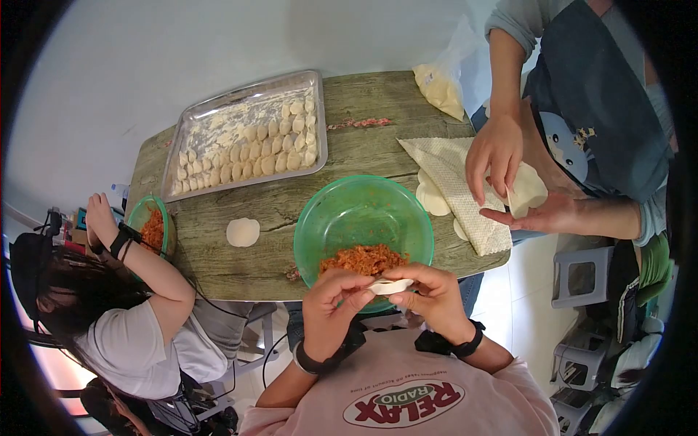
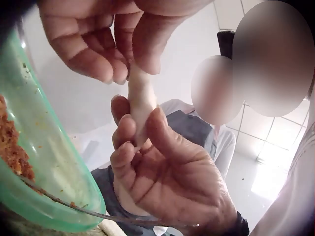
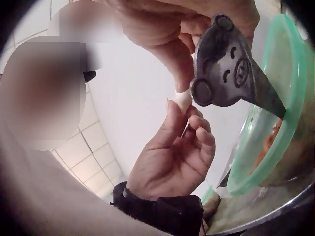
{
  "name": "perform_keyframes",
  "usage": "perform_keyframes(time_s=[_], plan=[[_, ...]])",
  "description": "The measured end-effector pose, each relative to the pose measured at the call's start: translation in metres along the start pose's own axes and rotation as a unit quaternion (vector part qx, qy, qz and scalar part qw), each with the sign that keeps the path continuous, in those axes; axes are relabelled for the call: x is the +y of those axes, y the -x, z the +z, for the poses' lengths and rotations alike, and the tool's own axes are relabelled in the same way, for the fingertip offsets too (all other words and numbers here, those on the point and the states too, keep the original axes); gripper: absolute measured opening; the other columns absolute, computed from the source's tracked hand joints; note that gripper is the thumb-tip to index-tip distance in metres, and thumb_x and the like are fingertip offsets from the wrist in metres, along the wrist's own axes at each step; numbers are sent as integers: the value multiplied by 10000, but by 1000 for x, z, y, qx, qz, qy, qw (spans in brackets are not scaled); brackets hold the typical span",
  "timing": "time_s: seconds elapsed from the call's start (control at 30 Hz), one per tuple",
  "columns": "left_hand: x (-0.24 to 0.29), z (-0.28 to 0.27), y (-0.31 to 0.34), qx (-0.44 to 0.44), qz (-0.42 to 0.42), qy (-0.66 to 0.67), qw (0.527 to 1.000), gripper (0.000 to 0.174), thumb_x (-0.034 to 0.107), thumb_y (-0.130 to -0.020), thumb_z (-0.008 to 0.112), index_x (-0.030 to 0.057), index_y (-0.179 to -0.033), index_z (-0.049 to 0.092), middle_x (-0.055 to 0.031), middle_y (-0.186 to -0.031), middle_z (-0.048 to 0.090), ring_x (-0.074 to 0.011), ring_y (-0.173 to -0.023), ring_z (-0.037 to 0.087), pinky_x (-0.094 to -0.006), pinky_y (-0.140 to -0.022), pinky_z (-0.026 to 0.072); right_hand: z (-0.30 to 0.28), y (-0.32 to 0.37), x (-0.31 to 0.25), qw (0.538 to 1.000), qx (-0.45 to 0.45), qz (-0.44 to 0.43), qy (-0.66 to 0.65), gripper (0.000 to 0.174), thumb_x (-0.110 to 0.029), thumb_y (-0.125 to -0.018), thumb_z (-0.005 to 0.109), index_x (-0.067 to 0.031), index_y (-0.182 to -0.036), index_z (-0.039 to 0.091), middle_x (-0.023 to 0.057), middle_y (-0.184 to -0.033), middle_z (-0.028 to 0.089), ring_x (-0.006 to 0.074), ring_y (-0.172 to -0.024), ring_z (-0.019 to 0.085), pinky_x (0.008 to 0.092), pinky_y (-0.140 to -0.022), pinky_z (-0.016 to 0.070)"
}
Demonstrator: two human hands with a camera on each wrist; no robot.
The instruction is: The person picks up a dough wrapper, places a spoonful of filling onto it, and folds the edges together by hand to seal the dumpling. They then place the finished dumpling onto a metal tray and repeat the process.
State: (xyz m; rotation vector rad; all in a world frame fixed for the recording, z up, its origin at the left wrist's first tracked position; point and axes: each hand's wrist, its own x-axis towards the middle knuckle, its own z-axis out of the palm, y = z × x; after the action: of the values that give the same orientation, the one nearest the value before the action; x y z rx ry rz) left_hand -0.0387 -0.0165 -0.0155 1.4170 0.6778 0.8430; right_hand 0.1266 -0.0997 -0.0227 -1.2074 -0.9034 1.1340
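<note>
Low over the near rim of a green bowl (image 1: 363, 190), my two hands hold one folded dumpling (image 1: 390, 286) between them. My left hand (image 1: 333, 309) pinches one end with thumb and fingers. The opposite end is pinched by my right hand (image 1: 438, 304). Seen from the left wrist, the dumpling (image 2: 141, 96) is pale and narrow; fingers cover both its ends. Orange-red filling (image 1: 363, 259) lies in the bowl's near part. A metal utensil with a pig-face handle end (image 3: 224, 66) leans out over the bowl's rim, overlapping my right hand in the right wrist view.
A metal tray (image 1: 320, 156) of dumplings stands at the back left. One round wrapper (image 1: 243, 232) lies on the table left of the bowl. To the right are a cloth (image 1: 465, 196) over wrappers and another person's hands (image 1: 502, 163). A person with a second filling bowl (image 1: 169, 232) sits left.
</note>
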Motion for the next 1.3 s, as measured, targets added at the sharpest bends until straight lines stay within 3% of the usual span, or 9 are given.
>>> perform_keyframes(time_s=[0.6,0.83,0.93,1.0,1.3], plan=[[0,0,-2,27,18,-91,995,85,20,-725,715,19,-791,661,-55,-783,618,-146,-720,584,-251,-648,445,0,1,-3,997,-16,-35,73,327,48,-748,674,-30,-1063,635,92,-1010,644,145,-901,615,261,-768,491],[1,3,-3,29,5,-77,997,103,23,-714,722,19,-800,665,-52,-786,616,-145,-736,583,-254,-658,446,1,2,-6,998,-6,-25,59,348,46,-757,668,-16,-1095,614,99,-1039,640,149,-935,614,263,-785,491],[7,8,-6,82,14,-46,996,136,20,-711,724,23,-839,679,-55,-822,616,-149,-767,584,-255,-672,451,1,1,-6,998,-5,-16,57,357,44,-756,670,-11,-1103,607,99,-1048,640,150,-949,613,263,-797,489],[7,4,-7,12,27,-100,995,173,43,-714,736,17,-875,678,-58,-844,610,-144,-807,573,-250,-715,442,1,1,-8,998,-7,-16,62,357,42,-756,671,-11,-1103,608,99,-1049,640,151,-945,614,262,-795,489],[7,3,-7,6,52,-139,989,130,24,-722,714,41,-848,688,-54,-806,620,-158,-748,583,-254,-653,447,1,1,-11,994,-12,-31,101,358,24,-758,678,-21,-1106,610,98,-1025,645,155,-920,620,263,-776,495]])
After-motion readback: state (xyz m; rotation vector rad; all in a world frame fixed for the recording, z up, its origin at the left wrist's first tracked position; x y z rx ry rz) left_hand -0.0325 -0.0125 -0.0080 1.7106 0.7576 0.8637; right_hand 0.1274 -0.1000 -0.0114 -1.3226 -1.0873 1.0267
